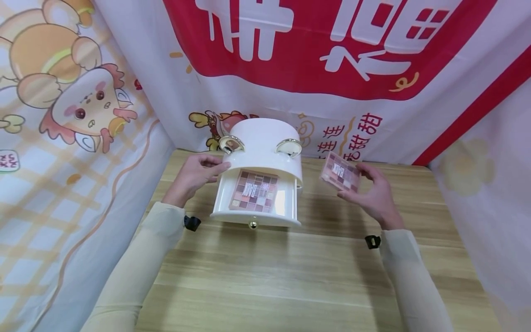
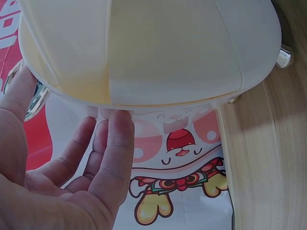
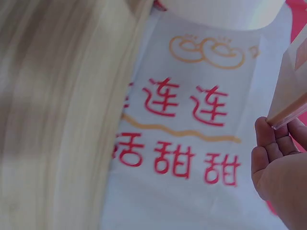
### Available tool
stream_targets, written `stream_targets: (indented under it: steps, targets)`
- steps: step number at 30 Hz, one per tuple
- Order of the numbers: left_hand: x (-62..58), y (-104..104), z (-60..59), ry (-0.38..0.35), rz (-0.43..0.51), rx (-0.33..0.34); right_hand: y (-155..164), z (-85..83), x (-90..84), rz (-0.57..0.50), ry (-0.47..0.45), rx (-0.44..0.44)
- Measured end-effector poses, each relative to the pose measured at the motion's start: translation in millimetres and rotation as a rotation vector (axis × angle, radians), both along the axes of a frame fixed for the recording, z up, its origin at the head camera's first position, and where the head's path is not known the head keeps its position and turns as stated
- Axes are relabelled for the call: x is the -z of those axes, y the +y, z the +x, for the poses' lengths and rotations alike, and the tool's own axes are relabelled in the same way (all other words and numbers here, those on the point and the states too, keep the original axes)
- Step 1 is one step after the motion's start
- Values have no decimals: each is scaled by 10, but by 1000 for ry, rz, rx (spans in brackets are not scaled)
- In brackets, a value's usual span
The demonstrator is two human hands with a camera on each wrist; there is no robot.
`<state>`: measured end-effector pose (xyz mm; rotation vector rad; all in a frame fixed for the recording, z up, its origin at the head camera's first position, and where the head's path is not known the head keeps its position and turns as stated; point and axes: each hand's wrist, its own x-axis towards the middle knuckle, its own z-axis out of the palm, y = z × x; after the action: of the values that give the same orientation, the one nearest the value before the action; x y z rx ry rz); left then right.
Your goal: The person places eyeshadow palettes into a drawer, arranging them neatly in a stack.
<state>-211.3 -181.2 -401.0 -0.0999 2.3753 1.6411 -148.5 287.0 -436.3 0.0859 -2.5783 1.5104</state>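
Observation:
A white storage box [image 1: 263, 138] with two gold-rimmed round eyes stands toward the back of the table, its front drawer [image 1: 255, 217] pulled out. Inside the drawer lies an eyeshadow palette [image 1: 254, 191] with a checkered lid and white lettering. My left hand [image 1: 196, 174] is at the box's left side; in the left wrist view, its extended fingers [image 2: 120, 139] touch the box's edge. To the right of the box, my right hand [image 1: 375, 196] pinches a second, similar eyeshadow palette [image 1: 340, 171] by its right side, tilted above the table. Only that palette's corner shows in the right wrist view.
The box stands on a wood-grain table [image 1: 265, 276]. Behind it hangs a white cloth with a red panel [image 1: 307, 60], and patterned cloth [image 1: 62, 184] covers the left side. A gold knob [image 1: 253, 225] sticks out from the drawer front. Small metallic feet [image 2: 284, 56] support the box.

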Motion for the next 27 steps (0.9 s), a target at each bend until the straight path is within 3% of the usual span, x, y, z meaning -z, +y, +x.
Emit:
stream_targets:
  steps: [10,17,20,24,27]
  targets:
    - [14,-1,-13,-13,15,1,-289,101,-200,-13,131,-93]
    - [16,-19,-6,-26,43,-3,-660,269,-607,-16,170,-188]
    - [11,-14,-8,-26,45,-3,-730,258,-590,-24,176,-227]
    - [4,-9,-5,-25,40,4,-785,207,-437,-20,152,-251]
    - [1,-6,0,-25,35,8,-888,251,-478,-18,116,-262]
